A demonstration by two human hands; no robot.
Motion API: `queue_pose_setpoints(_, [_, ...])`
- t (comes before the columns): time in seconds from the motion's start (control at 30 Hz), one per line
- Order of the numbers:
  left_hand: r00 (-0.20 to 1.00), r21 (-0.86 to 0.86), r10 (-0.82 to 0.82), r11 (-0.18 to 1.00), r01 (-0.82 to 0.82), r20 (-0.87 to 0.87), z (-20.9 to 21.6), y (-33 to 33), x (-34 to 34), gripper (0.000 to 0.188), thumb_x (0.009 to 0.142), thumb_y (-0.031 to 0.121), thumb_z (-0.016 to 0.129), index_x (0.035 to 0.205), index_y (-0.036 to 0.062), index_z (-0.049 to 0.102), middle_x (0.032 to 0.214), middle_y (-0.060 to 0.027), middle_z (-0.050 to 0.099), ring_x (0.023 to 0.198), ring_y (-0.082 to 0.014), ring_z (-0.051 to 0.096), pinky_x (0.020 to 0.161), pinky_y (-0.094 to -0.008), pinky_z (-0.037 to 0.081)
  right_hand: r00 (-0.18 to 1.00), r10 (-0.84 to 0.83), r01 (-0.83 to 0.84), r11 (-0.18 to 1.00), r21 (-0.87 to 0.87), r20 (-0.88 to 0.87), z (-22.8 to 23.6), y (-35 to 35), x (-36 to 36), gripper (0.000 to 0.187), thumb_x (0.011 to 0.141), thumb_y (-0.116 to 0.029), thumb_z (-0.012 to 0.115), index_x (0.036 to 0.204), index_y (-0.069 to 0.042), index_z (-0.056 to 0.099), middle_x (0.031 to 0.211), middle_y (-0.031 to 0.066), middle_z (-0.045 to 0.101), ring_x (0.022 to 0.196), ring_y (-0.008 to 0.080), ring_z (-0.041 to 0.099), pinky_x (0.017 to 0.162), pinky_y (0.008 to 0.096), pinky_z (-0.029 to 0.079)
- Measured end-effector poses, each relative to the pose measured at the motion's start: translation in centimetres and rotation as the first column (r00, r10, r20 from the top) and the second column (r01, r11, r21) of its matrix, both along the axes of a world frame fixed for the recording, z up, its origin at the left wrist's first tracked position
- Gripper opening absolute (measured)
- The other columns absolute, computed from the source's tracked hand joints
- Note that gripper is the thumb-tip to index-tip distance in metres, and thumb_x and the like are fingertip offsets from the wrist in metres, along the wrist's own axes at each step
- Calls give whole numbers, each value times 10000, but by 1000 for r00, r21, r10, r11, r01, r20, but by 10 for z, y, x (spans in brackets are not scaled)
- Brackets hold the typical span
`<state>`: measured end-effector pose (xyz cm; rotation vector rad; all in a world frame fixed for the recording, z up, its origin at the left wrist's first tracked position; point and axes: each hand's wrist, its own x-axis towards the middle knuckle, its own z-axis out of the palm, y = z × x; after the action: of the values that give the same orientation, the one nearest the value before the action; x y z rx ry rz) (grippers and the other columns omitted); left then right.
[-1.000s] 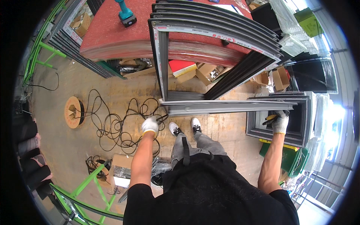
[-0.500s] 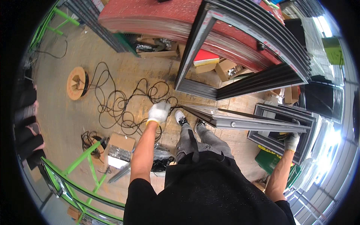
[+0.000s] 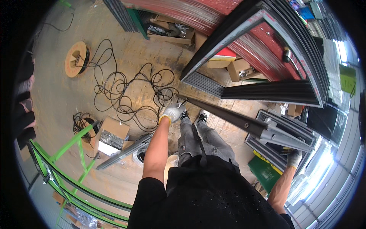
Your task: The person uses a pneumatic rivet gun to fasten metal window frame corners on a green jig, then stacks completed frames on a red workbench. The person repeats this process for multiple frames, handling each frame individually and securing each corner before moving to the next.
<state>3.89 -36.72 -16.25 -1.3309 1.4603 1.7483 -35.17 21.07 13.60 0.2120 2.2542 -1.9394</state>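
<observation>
A dark grey metal window frame (image 3: 232, 114), seen nearly edge-on, slants from in front of my shoes toward the right. At its right end, my right hand (image 3: 294, 158) in a white knit glove grips it from the near side; the fingers are mostly hidden. Something small and yellow shows by that hand, too hidden to name. My left hand (image 3: 173, 112), also gloved, is closed on a thin black cord (image 3: 186, 100) close to the frame's left end. More of this cord lies in tangled loops (image 3: 124, 87) on the floor.
An orange-sided reel (image 3: 70, 61) stands at the far left. Several dark frames (image 3: 268, 93) lean on a red wrapped stack (image 3: 244, 42) ahead. More frames (image 3: 263, 143) lie at right, above a green bin (image 3: 263, 173). An open carton (image 3: 114, 129) and green rack (image 3: 82, 156) are at left.
The window frame has turned, now showing its broad dark edge. My left hand has moved right, nearer the frame's end. My view has shifted, and my right hand stays at the frame's right end.
</observation>
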Motion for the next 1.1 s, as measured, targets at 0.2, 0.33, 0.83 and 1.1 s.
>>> queue_pose_setpoints(0.2, [915,54,333,942,-330,-226,-43,7,-17,750,992,450,721,1552,-12,534,1419,-203,683,1145,-304,692,970,-396,540,994,76,-80,996,50,81,29,-65,3,405,872,-73,795,1264,-94,694,1091,101,746,964,276,723,896,445,611])
queue_pose_setpoints(0.33, [908,-112,333,922,-370,-254,-49,-5,-35,606,1012,500,661,1317,-20,715,1295,-241,749,1218,-393,704,1022,-441,517,997,23,-30,996,90,79,33,-91,-2,391,885,-107,806,1261,-87,698,1113,79,757,1003,243,724,943,398,597])
queue_pose_setpoints(0.83, [998,-536,-33,844,-4,-59,-99,-31,-62,347,1015,336,607,1063,34,769,1114,-280,745,1070,-482,700,924,-547,565,992,21,-48,974,220,125,48,-74,4,438,942,-174,787,1349,-63,672,1179,110,763,1098,280,719,1010,431,592])
queue_pose_setpoints(1.1, [950,-481,287,820,-311,-126,-123,-32,64,473,1041,446,603,1028,-10,729,956,-232,740,920,-401,706,841,-471,549,990,-57,38,988,147,126,52,-91,15,384,914,-163,775,1276,-51,713,1127,122,770,1053,280,731,997,426,608])
